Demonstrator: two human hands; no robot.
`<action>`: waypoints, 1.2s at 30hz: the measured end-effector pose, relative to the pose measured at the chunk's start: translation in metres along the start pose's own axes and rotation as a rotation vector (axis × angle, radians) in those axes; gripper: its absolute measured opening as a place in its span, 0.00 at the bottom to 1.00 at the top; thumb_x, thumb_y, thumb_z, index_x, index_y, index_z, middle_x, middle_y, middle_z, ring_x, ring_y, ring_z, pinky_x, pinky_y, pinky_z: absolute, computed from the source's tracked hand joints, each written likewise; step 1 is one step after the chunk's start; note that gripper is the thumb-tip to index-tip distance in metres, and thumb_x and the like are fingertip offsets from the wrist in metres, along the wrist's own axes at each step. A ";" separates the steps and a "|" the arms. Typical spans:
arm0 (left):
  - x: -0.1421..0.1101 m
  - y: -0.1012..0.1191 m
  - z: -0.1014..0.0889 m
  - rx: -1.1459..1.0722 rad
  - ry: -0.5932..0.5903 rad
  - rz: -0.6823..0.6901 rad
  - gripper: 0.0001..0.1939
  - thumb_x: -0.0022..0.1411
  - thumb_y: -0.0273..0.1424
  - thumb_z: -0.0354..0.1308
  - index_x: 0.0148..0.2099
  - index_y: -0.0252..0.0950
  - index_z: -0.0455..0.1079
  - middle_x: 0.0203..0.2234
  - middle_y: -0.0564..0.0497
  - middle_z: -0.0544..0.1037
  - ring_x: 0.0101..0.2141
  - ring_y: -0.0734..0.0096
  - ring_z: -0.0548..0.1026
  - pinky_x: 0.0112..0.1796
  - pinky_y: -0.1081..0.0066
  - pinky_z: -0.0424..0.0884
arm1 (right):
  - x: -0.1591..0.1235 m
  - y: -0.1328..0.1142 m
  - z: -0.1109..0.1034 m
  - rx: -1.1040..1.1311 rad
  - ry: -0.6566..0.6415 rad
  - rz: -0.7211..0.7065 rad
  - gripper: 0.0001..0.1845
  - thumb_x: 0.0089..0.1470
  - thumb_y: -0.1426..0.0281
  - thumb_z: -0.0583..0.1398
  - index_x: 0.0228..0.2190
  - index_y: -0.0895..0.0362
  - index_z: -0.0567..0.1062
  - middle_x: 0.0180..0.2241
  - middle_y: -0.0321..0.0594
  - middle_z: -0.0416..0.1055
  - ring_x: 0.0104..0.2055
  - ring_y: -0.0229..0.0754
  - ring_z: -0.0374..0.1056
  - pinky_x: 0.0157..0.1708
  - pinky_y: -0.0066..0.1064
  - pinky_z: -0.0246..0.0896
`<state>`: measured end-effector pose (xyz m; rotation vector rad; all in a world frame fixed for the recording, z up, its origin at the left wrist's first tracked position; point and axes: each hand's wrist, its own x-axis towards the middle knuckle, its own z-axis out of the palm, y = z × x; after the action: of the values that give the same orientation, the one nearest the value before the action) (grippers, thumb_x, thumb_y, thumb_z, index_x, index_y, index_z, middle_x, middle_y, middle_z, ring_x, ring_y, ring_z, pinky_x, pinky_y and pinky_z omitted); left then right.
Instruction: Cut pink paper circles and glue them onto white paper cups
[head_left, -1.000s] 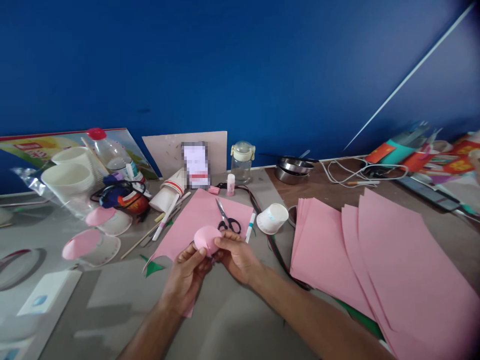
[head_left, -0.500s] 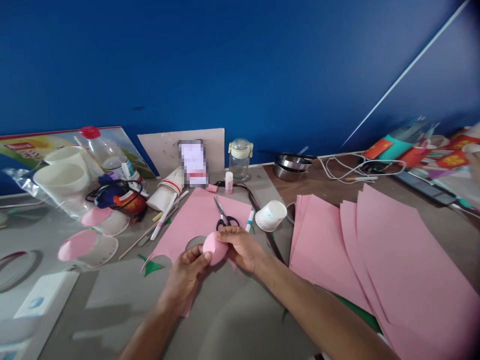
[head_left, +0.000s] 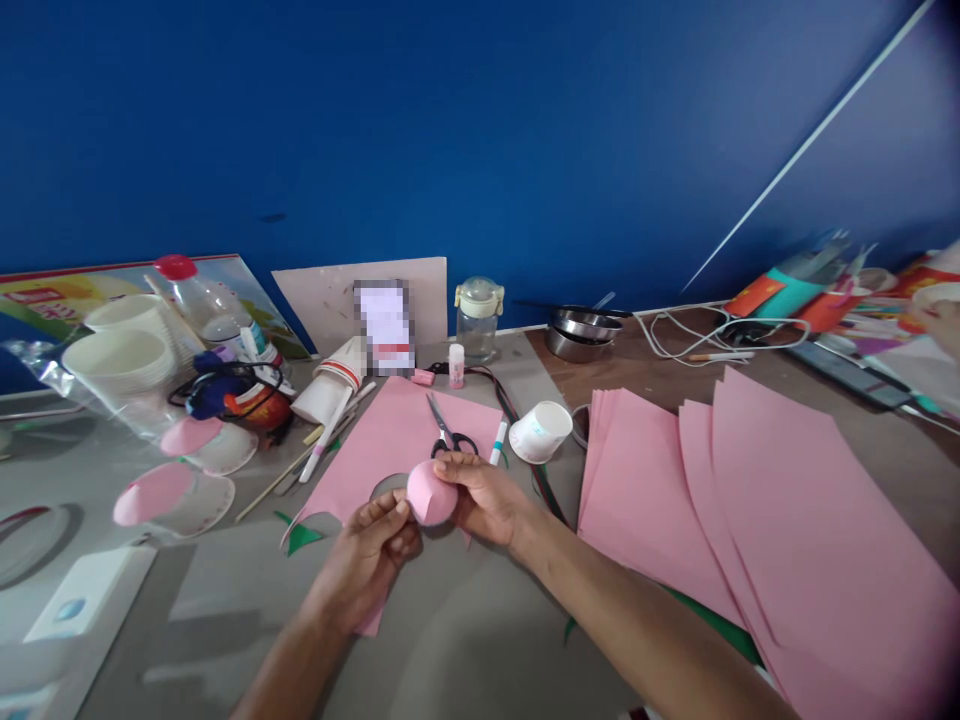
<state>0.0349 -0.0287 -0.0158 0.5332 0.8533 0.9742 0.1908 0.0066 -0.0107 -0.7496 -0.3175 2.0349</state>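
Between my two hands, above the grey table, is a small pink paper cone (head_left: pixel 433 494) with its tip turned toward me. My right hand (head_left: pixel 480 494) pinches its upper right edge between thumb and fingers. At its left edge, my left hand (head_left: pixel 380 530) holds the rim with closed fingertips. Behind them lies a cut pink sheet (head_left: pixel 394 418) with black-handled scissors (head_left: pixel 452 432) on it. A white paper cup (head_left: pixel 541 432) lies tipped just right of the scissors. To the left, two paper cups carry pink cone tops, the nearer cone top (head_left: pixel 154 493) facing left.
A stack of pink paper (head_left: pixel 795 500) covers the right side. A glue stick (head_left: pixel 456 367), a glass jar (head_left: pixel 478 318) and a propped phone (head_left: pixel 385 328) stand at the back. Stacked cups (head_left: pixel 120 365) and a bottle (head_left: pixel 202 300) crowd the left. Another person's hand (head_left: pixel 941 325) shows far right.
The pink cone has turned in my hands, its tip swinging toward me, and has shifted slightly right. My left fingers have moved to its left edge. Another person's hand has appeared far right.
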 end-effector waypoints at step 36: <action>-0.002 0.006 -0.006 0.376 0.065 0.132 0.15 0.51 0.39 0.67 0.25 0.31 0.71 0.16 0.56 0.61 0.20 0.80 0.53 0.22 0.75 0.50 | -0.005 0.003 0.000 -0.316 -0.006 0.002 0.19 0.27 0.63 0.74 0.22 0.60 0.76 0.19 0.32 0.71 0.22 0.32 0.64 0.27 0.26 0.58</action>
<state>0.0270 -0.0281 -0.0140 0.8919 1.0788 0.9592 0.1905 0.0004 -0.0102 -0.9353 -0.6521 2.0129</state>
